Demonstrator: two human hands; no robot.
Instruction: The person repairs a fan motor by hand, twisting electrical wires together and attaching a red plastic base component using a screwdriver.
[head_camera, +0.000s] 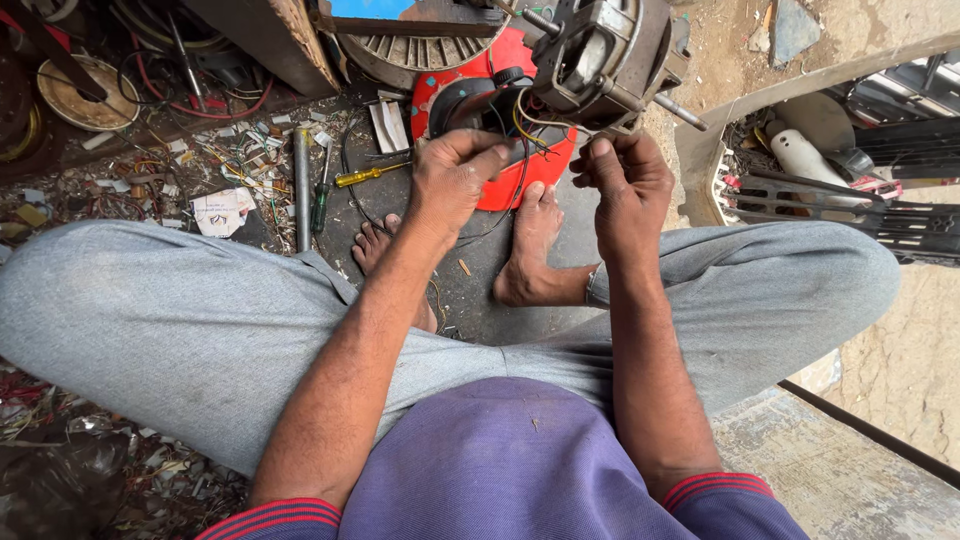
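I sit on the ground with my knees spread and bare feet together. My left hand (455, 175) is closed around a bundle of coloured wires (527, 128) that run up into a grey metal electric motor (600, 55) with a protruding shaft. My right hand (625, 175) pinches the ends of the same wires just below the motor. A red round plastic housing (450, 85) with a black part lies under the motor, in front of my feet.
A yellow-handled screwdriver (370, 175), a green-handled screwdriver (320, 195) and a metal rod (302, 185) lie on the dirty floor at left among wire scraps. Coils and cables sit far left. A black fan grille (860, 215) and white parts are at right.
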